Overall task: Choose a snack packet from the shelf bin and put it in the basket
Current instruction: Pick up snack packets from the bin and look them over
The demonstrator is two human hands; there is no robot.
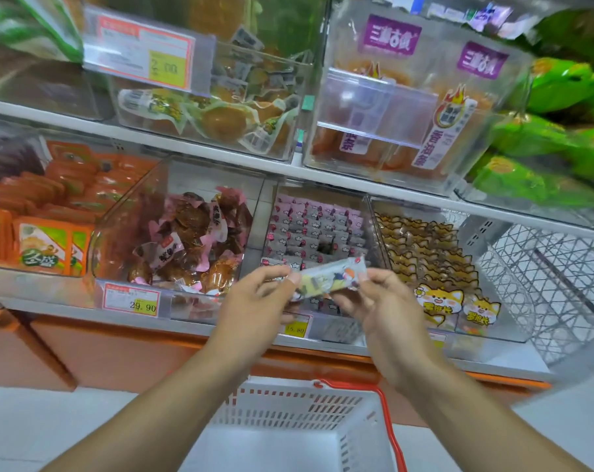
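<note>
A small long snack packet (328,278), pale with yellow and orange print, is held level in front of the lower shelf. My left hand (254,310) pinches its left end and my right hand (382,301) pinches its right end. Just behind it is the clear shelf bin (317,233) filled with several small pink-and-grey packets. A white plastic basket (288,408) with a red handle sits on the floor right below my arms; the part of its inside that shows holds nothing.
Clear bins line both shelves: brown snacks in pink wrappers (190,233) to the left, orange packets (43,240) further left, cartoon-dog packets (435,267) to the right. A wire rack (554,284) stands at the far right. Price tags hang on the shelf edge (132,301).
</note>
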